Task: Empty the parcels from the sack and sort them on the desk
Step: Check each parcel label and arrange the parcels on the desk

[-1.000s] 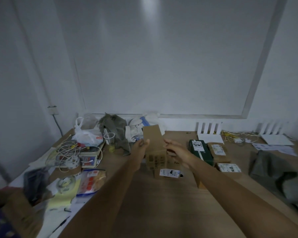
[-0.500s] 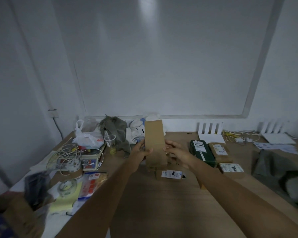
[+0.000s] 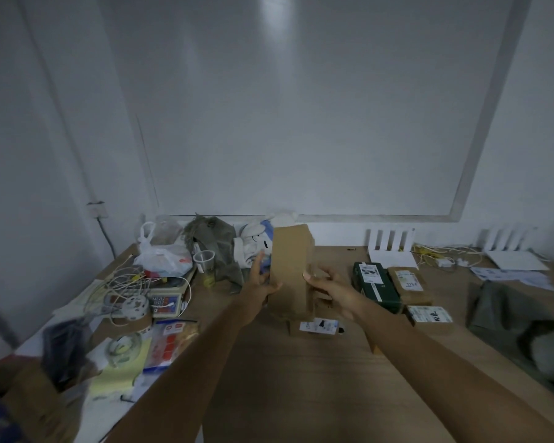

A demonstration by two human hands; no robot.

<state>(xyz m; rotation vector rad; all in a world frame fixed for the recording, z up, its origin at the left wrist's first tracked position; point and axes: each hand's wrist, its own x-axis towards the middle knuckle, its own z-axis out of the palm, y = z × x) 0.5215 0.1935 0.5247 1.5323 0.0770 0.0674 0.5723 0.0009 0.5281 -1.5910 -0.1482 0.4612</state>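
Over the wooden desk point(image 3: 301, 378) a tall cardboard parcel point(image 3: 291, 270) stands on end, long axis upright, top leaning slightly toward the wall. The left hand point(image 3: 260, 287) and right hand point(image 3: 331, 287) clasp its opposite sides.

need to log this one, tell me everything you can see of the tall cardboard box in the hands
The tall cardboard box is plain brown, narrow and stands about upright above the middle of the desk, its blank face toward the camera; no label shows on it. It looks closed and undamaged. The left hand holds its left edge and the right hand grips its right edge. Whether its base rests on the small labelled parcel below it cannot be told.
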